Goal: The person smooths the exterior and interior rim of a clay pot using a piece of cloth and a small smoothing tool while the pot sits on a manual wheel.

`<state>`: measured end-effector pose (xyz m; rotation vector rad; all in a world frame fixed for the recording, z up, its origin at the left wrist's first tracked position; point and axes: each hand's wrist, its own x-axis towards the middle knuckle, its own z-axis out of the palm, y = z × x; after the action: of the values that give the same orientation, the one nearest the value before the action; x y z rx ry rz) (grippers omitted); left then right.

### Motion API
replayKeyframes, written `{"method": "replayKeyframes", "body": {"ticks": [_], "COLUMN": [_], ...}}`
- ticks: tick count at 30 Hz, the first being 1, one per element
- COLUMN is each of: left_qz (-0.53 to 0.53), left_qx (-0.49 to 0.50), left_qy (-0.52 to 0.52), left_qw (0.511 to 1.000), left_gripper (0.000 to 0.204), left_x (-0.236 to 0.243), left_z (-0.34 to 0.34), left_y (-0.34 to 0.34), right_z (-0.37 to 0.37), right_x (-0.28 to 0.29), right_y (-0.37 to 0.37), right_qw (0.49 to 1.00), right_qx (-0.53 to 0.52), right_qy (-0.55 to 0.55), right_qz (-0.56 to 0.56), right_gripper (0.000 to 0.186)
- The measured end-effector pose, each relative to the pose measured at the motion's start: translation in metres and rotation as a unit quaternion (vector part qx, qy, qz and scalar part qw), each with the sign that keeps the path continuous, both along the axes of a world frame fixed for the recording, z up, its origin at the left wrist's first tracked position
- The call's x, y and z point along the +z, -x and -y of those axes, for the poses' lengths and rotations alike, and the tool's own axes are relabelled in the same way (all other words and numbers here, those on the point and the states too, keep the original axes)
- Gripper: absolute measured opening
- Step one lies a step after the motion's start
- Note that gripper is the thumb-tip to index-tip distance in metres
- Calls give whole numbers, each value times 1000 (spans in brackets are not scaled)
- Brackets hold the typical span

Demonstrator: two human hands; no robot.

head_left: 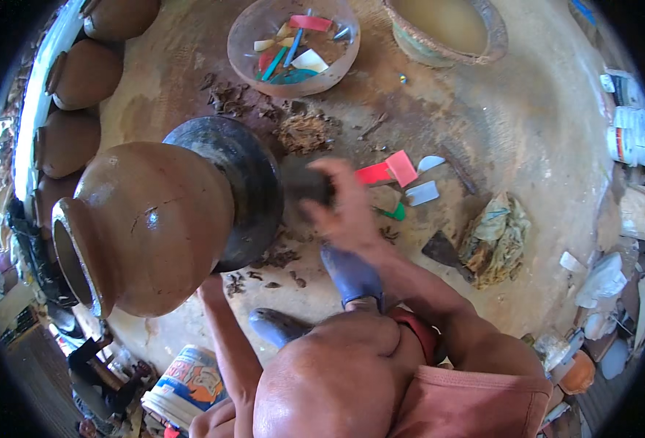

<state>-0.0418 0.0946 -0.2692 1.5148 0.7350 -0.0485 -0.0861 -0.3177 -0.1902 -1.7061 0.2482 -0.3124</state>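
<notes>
A round clay pot (151, 226) is tilted sideways, its wide mouth facing left. Its base meets a dark, glossy round disc (253, 204), which has a dark stem (300, 190) pointing right. My right hand (337, 204) is at that stem with curved fingers, smeared by motion, so its grip is unclear. My left hand (209, 285) reaches up to the underside of the pot and disc, where its fingers are hidden. Clay scraps (300, 131) and small coloured plastic pieces (401, 166) lie on the floor (527, 131) behind and right of the stem.
Several clay pots (70, 142) line the left edge. At the back are a bowl of tools (238, 55) and a tub of murky water (498, 44). A crumpled cloth (498, 233) lies right. A bucket (184, 387) stands lower left. My feet in blue footwear (348, 270) are below the disc.
</notes>
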Motion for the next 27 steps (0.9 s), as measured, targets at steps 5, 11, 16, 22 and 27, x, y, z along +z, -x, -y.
{"method": "replayKeyframes", "body": {"ticks": [5, 11, 16, 22, 27], "left_qz": [-6, -7, -16, -11, -17], "left_qx": [8, 21, 28, 34, 41], "left_qy": [10, 14, 24, 33, 38], "left_qw": [1000, 1000, 999, 999, 998], "left_gripper": [57, 58, 60, 61, 62], "left_x": [-10, -15, -21, -26, -31], "left_z": [4, -5, -1, 3, 4], "left_y": [-4, 5, 18, 26, 28], "right_z": [173, 211, 138, 119, 131], "right_x": [-11, -36, -52, -47, -12], "right_y": [41, 50, 19, 6, -12], "right_qw": [908, 769, 843, 796, 831], "right_qx": [-235, -164, 155, 259, 252], "right_qy": [330, 582, 505, 519, 473], "right_qz": [-108, -208, -103, -171, -148], "right_gripper": [54, 56, 44, 25, 19]}}
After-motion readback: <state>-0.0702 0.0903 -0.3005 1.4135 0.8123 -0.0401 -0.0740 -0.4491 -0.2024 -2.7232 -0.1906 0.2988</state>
